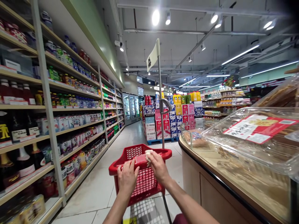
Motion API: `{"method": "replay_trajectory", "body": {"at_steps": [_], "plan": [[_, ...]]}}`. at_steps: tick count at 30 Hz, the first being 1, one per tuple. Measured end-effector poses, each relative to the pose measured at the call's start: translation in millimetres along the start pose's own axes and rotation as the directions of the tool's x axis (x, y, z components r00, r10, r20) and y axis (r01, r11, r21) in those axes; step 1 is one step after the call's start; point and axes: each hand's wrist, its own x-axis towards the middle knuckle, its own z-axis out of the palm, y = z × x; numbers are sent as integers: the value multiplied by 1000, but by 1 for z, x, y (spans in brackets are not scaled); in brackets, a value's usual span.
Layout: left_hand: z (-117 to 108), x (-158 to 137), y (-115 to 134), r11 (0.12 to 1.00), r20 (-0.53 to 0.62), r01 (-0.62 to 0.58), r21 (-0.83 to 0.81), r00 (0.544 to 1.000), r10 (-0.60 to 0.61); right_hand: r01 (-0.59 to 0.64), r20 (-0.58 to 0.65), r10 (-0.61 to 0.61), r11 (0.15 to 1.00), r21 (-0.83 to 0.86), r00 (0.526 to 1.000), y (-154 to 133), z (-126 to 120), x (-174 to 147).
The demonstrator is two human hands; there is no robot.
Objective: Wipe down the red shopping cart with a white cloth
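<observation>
A red plastic shopping cart (143, 185) stands in the aisle before me, its basket walls pierced by a grid of holes. My left hand (127, 178) rests on the left part of its handle, fingers curled over the bar. At the right part of the handle, my right hand (158, 168) pinches a crumpled whitish tissue (149, 155) between thumb and fingers, just above or against the bar. Between the hands, a pale red label panel (140, 159) shows on the handle. A metal pole (160, 77) with a small cream flag (152, 59) rises beyond the basket.
Shelves of bottles and cans (77, 121) line the left side. A counter (198, 168) with clear plastic food boxes (252, 137) stands close on the right. Stacked drink cartons (163, 121) sit on a blue pallet ahead. Glass-door fridges (130, 105) are farther back.
</observation>
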Motion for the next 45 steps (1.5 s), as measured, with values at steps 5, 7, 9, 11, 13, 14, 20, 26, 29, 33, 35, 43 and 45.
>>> {"method": "replay_trajectory", "body": {"at_steps": [5, 7, 9, 11, 13, 14, 20, 26, 29, 33, 35, 43, 45], "plan": [[-5, 7, -25, 985, 14, 148, 86, 989, -149, -172, -32, 171, 985, -27, 985, 15, -3, 10], [-7, 8, -26, 985, 34, 136, 107, 989, -140, -56, 49, 54, 998, 30, 997, -2, 8, 11], [-9, 7, -21, 988, 38, 105, 113, 993, -109, 59, 121, -67, 995, 75, 990, -19, 19, 13], [-12, 5, -12, 994, 42, 66, 91, 997, -70, 53, 142, -63, 996, 69, 988, -23, 22, 18], [-13, 3, -6, 1000, 76, 19, 18, 997, -21, -70, 109, 66, 997, 31, 992, -14, 16, 24], [-12, 3, -5, 999, 95, 0, -39, 995, 4, -128, 84, 126, 992, 17, 988, -8, 12, 26], [6, -1, -4, 946, 204, 211, -248, 965, -162, 62, 142, -89, 980, 188, 986, -15, -7, 18], [15, -13, 22, 952, 263, 76, -297, 965, 5, -73, 97, 60, 988, 139, 993, -6, -15, 18], [19, -12, 29, 949, 390, 117, -293, 921, 7, -89, 124, 72, 986, 139, 990, -1, -25, 14], [29, -11, 39, 958, 483, 173, -229, 875, -42, 1, 143, -15, 995, 102, 990, 2, -38, 1], [33, -12, 49, 965, 480, 110, -239, 877, 19, -53, 97, 52, 999, 3, 994, 8, -42, -3], [56, -6, 30, 986, 542, 90, -143, 840, 2, 56, 160, -20, 974, -220, 987, 34, -51, -7], [65, -9, 17, 990, 584, 123, -74, 810, -57, 4, 130, 32, 963, -270, 991, 39, -45, -8]]}}
